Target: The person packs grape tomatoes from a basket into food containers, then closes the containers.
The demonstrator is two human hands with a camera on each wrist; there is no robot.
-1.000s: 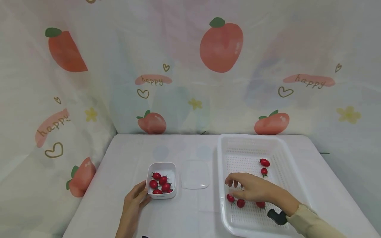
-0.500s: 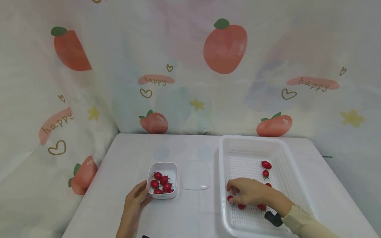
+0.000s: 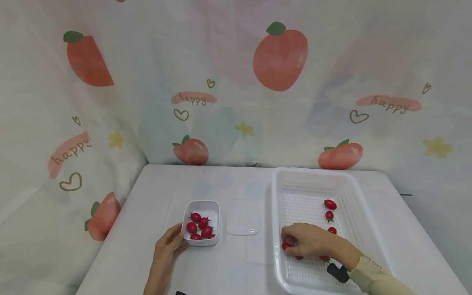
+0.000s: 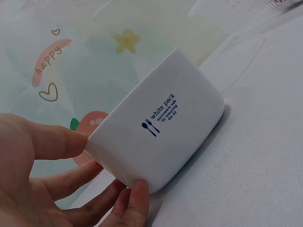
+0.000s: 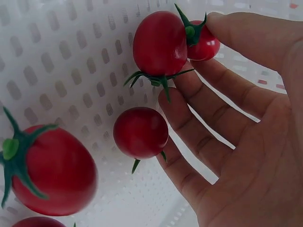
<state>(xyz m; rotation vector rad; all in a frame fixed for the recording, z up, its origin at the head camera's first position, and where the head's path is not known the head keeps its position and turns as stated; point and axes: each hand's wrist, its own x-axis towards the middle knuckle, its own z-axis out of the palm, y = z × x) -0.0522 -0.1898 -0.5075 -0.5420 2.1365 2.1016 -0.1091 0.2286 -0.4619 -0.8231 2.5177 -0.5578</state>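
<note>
At the left of the head view, my left hand (image 3: 164, 250) holds the near left corner of a white food container (image 3: 200, 242) with several cherry tomatoes (image 3: 203, 223) inside. The left wrist view shows the fingers spread around that corner and blue lettering on the container wall (image 4: 189, 104). Over the white perforated basket (image 3: 276, 196), my right hand (image 3: 313, 241) reaches down among more tomatoes. Its thumb and index finger pinch a small cherry tomato (image 5: 206, 47) with a green stem. Two others (image 5: 160, 42) lie close to the remaining fingers.
Between container and basket lies a clear flat lid (image 3: 242, 217). More tomatoes (image 3: 330, 204) rest in a line at the basket's right side. A printed curtain (image 3: 228, 82) borders the white table (image 3: 236, 270) at the back and left.
My right hand has lowered into the basket, its thumb and index finger closing on a tomato at the left. My left hand stays at the container. The head view has shifted slightly.
</note>
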